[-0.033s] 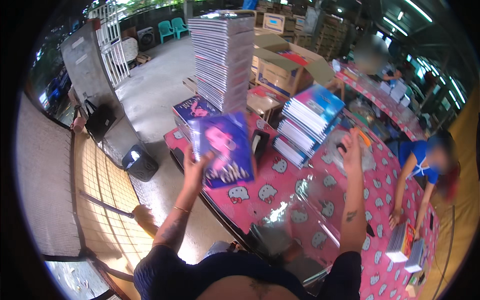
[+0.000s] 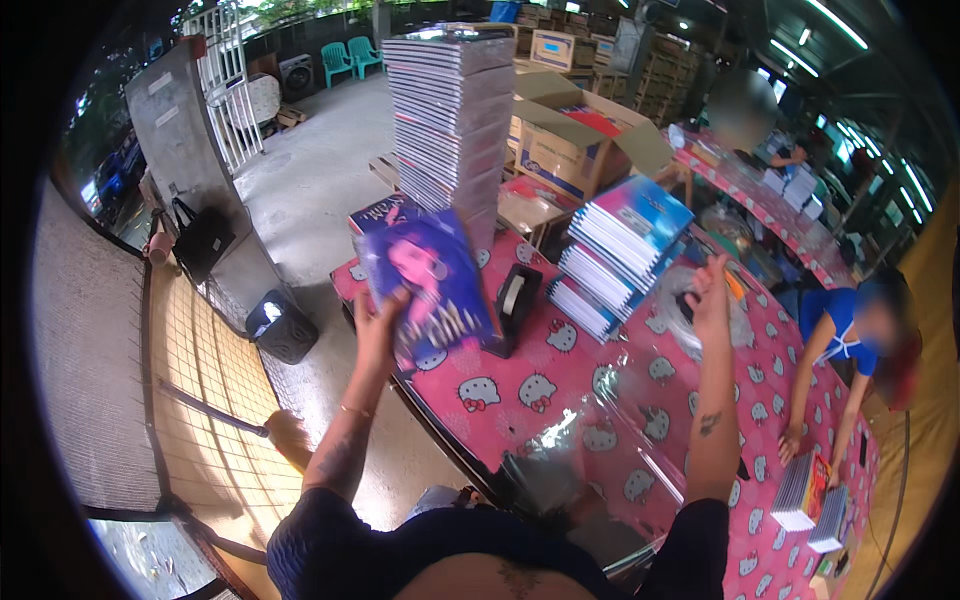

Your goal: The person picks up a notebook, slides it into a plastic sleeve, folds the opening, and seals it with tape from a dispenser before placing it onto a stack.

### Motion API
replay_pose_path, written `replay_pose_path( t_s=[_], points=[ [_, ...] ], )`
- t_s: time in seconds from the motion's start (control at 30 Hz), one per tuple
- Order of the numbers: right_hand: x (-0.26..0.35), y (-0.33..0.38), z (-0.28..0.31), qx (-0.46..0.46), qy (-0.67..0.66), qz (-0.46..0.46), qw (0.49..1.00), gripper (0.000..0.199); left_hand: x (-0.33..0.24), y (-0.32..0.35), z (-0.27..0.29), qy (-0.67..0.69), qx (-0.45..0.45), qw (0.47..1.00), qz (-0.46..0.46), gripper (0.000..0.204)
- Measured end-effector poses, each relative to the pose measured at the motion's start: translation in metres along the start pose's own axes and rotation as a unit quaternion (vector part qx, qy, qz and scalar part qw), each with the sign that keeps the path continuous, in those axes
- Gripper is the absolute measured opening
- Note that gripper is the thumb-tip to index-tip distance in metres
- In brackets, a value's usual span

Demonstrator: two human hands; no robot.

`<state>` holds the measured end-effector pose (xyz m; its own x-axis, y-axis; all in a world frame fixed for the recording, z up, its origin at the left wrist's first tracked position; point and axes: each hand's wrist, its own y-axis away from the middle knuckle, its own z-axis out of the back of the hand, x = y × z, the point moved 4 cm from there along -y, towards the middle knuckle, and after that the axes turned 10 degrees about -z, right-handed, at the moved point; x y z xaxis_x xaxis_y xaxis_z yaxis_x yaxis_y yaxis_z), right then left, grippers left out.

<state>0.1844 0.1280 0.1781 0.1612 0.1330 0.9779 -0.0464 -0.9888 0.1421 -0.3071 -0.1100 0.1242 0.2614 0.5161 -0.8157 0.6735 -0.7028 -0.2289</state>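
Viewed remotely through the head camera, I observe two bare forearms with dark sleeves entering from the lower edge. In the foreground, clear plastic film (image 2: 630,430) lies across the pink patterned table (image 2: 510,385), its surface glossy with reflected light. Farther forward, I see the left hand (image 2: 378,315) grasping a purple book (image 2: 432,285) by its left side, the thumb lying over the front cover. The purple book, slightly blurred, is tilted and held up at the table's left edge, its pink printed figure turned toward me. The right hand (image 2: 710,290) is raised above the right part of the table, near a clear plastic bundle (image 2: 740,325); its fingers are partly curled, and I cannot tell whether they grip anything. A black tape dispenser (image 2: 517,305) rests just right of the purple book. Beyond it stands a pile of blue-covered notebooks (image 2: 625,250), unevenly staggered. At right, a co-worker in blue (image 2: 836,310) leans over smaller book stacks (image 2: 800,490). Behind the purple book rises a tall stack of books (image 2: 450,120). Farther back I note an open cardboard box (image 2: 562,150) and, in the distance, two teal chairs (image 2: 336,62).
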Motion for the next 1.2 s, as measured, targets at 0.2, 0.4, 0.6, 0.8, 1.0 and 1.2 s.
replay_pose_path(
  t_s=[0.2,0.4,0.6,0.8,1.0,1.2],
  points=[
    [0.017,-0.114,-0.026,-0.045,0.082,-0.061,0.994,0.123,0.031,-0.192,0.104,-0.125,-0.063,0.99,0.019,0.063],
    [0.031,-0.132,-0.061,0.028,0.135,-0.072,0.988,0.096,0.085,-0.222,0.12,-0.45,-0.197,0.871,0.027,0.085],
    [0.073,-0.121,-0.069,-0.024,0.061,0.079,0.995,0.063,0.044,-0.186,0.038,-0.467,-0.158,0.844,-0.213,0.066],
    [0.113,0.051,-0.186,0.108,0.143,0.361,0.915,0.08,0.0,-0.073,-0.144,-0.148,0.306,0.926,-0.163,0.088],
    [-0.001,0.152,-0.147,0.235,0.152,0.292,0.915,0.092,0.012,-0.001,-0.121,-0.087,0.515,0.852,0.035,0.082],
    [-0.176,0.169,-0.141,0.322,0.049,0.096,0.941,0.104,0.096,0.07,0.007,-0.152,0.458,0.875,0.045,0.086]
  ],
)
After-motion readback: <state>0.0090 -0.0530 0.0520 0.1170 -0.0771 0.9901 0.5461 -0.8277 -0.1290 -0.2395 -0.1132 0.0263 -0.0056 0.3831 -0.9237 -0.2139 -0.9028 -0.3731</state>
